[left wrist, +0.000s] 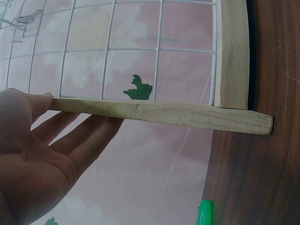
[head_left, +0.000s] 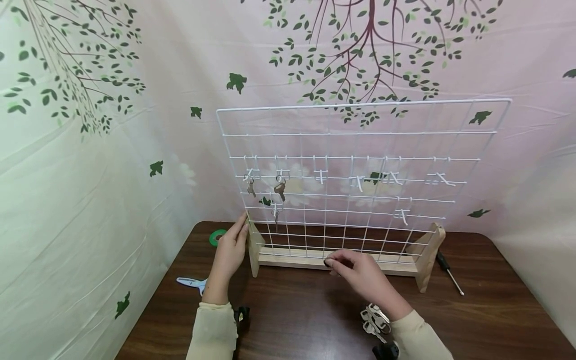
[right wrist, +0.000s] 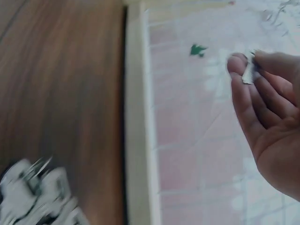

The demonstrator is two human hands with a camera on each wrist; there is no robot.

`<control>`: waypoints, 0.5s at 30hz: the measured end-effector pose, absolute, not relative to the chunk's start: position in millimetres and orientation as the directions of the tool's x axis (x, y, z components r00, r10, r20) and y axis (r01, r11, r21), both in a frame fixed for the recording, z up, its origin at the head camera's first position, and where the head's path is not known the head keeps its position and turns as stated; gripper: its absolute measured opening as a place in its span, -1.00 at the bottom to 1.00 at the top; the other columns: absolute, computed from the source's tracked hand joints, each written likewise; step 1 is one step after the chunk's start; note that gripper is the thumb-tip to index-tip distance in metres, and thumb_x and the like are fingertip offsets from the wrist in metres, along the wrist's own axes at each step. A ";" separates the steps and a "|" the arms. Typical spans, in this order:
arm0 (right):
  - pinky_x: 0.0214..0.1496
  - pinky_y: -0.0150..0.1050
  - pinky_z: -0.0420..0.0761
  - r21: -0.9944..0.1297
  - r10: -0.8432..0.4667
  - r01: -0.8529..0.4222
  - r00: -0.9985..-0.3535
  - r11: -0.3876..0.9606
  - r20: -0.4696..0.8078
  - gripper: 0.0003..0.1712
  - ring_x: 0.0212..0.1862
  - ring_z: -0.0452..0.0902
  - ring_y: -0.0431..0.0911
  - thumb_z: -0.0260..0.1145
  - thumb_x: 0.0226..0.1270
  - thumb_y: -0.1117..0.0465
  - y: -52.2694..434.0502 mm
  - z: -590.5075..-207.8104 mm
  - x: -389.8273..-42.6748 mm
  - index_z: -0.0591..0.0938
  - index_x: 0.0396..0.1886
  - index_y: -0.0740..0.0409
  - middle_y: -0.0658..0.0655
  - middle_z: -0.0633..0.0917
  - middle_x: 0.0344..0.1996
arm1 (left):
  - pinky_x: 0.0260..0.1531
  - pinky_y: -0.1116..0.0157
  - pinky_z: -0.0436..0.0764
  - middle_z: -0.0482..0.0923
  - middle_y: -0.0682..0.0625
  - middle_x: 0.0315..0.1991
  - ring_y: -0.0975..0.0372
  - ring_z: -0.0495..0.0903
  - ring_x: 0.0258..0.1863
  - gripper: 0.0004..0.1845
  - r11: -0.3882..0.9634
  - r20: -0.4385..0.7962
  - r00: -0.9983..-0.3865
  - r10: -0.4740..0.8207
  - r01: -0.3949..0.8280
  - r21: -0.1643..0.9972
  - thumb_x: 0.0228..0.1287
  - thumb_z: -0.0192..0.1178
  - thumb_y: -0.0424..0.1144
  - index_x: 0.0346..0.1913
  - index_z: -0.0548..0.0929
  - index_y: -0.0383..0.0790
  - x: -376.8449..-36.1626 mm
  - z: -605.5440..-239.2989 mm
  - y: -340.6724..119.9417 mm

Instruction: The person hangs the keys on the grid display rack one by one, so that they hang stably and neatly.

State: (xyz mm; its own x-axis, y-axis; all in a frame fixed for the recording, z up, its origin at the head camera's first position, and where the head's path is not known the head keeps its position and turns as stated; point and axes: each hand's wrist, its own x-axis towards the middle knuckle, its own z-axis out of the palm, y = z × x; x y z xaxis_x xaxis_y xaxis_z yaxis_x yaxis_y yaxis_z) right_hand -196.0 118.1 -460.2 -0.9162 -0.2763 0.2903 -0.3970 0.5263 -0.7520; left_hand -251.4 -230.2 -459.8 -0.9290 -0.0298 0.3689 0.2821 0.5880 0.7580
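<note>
A white wire grid rack stands in a wooden base. My left hand grips the rack's left wooden side piece, thumb on one face and fingers on the other. In front of the lower wires, my right hand pinches a small key between thumb and fingertips. Its silvery blade shows in the right wrist view; the rest is mostly hidden by the fingers. Keys hang from white hooks at the rack's left, one key beside another key, with a third lower down.
Several loose keys lie on the dark wooden table near my right wrist. A screwdriver is right of the rack. Left of it are green tape and light-blue-handled scissors. More white hooks hold nothing.
</note>
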 end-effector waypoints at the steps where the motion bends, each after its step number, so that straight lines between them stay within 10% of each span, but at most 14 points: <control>1: -0.24 -0.39 0.68 -0.766 -0.255 -0.395 -0.918 0.507 0.305 -0.89 -0.30 0.75 -0.25 0.41 0.56 0.06 114.9 -454.6 -195.1 0.83 -0.10 -0.11 -0.05 0.85 -0.32 | 0.39 -0.20 0.59 0.42 -0.21 0.57 -0.11 0.49 0.52 -0.46 0.589 0.370 -0.928 -0.031 0.282 0.757 0.77 -0.03 -0.10 0.67 0.32 -0.04 -251.4 -459.9 -230.3; 15: 0.03 -0.22 0.85 -0.874 -0.111 -0.453 -0.891 0.173 0.440 -0.72 -0.17 0.84 -0.21 0.32 0.64 0.07 81.5 -385.9 -191.3 0.79 0.09 0.13 0.23 0.87 -0.06 | 0.41 -0.18 0.58 0.42 -0.19 0.57 -0.11 0.49 0.52 -0.46 0.585 0.371 -0.928 -0.030 0.285 0.760 0.76 -0.02 -0.10 0.67 0.33 -0.03 -251.0 -459.5 -230.0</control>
